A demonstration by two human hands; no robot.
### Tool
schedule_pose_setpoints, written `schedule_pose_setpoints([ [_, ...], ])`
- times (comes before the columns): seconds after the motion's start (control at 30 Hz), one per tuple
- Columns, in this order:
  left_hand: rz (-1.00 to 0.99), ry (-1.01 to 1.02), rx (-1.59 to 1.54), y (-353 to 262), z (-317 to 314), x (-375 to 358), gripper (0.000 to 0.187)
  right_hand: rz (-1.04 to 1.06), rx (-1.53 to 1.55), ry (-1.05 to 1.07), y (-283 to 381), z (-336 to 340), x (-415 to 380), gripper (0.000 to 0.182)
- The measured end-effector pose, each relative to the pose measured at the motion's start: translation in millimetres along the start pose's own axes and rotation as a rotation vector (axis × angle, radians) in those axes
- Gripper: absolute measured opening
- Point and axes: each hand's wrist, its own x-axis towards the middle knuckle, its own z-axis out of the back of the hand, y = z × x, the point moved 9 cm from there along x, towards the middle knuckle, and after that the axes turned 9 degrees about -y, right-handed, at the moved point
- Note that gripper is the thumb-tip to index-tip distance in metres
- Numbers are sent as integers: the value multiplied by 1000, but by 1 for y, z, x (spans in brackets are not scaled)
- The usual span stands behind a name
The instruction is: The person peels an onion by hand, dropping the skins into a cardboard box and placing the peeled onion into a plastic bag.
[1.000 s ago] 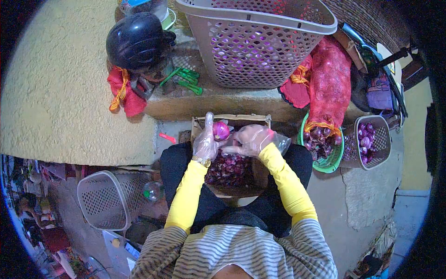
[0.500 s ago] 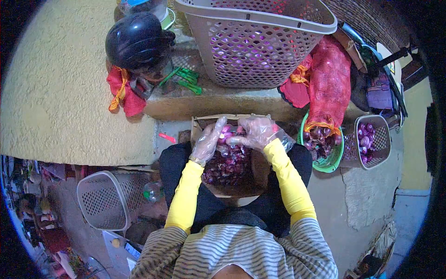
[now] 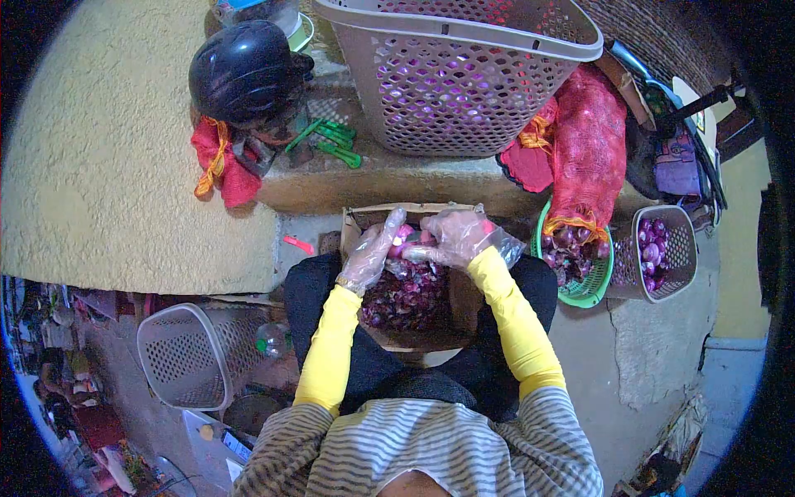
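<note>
In a clear plastic glove, my left hand (image 3: 370, 255) is closed round a peeled purple-pink onion (image 3: 400, 237) above the box. My right hand (image 3: 453, 237), gloved too, is curled in at the onion's right side. A bit of red shows by its knuckles, but whatever its fingers grip is hidden. Below both hands an open cardboard box (image 3: 465, 311) stands between my knees, with dark red onion skins (image 3: 406, 298) heaped in it.
A green basket (image 3: 611, 269) with unpeeled onions stands right, under a red mesh sack (image 3: 586, 141). Beside it a grey basket (image 3: 683, 240) holds peeled onions. On the ledge are a big crate (image 3: 464, 99) and a black helmet (image 3: 240, 73). Another basket (image 3: 180, 356) lies left.
My right hand has shifted slightly and turned at the onion. My left hand still holds the onion in nearly the same place.
</note>
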Motion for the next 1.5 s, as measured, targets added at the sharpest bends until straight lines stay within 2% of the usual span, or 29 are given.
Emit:
schedule_pose_setpoints([
  [0.17,80,82,-16,6,-1,0,75,5,9,-28,1,5,-1,67],
  [0.3,79,75,18,-1,-2,-5,74,41,-10,-57,4,7,0,65],
  [0.33,20,49,32,-5,-1,-5,73,40,-10,-57,3,5,0,65],
  [0.37,-38,22,45,-10,0,-5,73,36,-11,-30,0,0,0,65],
  [0.5,7,14,26,-16,-1,-11,71,17,-24,41,0,-6,0,64],
  [0.57,92,98,30,-3,-4,-7,69,-19,-29,103,0,-8,0,66],
  [0.67,98,171,2,-4,-7,-8,68,-50,-39,167,-2,-12,-2,68],
  [0.93,91,40,-93,12,4,4,69,-51,-62,166,0,-8,-5,66],
  [1.1,124,44,-215,16,1,5,71,-41,10,99,-2,-8,-6,66],
  [1.17,-111,12,-119,30,10,22,69,-52,17,100,-1,0,-5,65],
  [1.23,-116,67,-100,39,11,28,66,-64,25,101,-3,0,-5,64],
  [1.3,-121,123,-82,31,6,22,63,23,27,-108,-2,11,-4,56],
  [1.37,282,187,-390,18,-8,-2,57,20,33,-105,-2,14,-4,57],
  [1.5,198,153,-528,16,-9,2,54,7,40,-73,-3,13,-3,60],
])
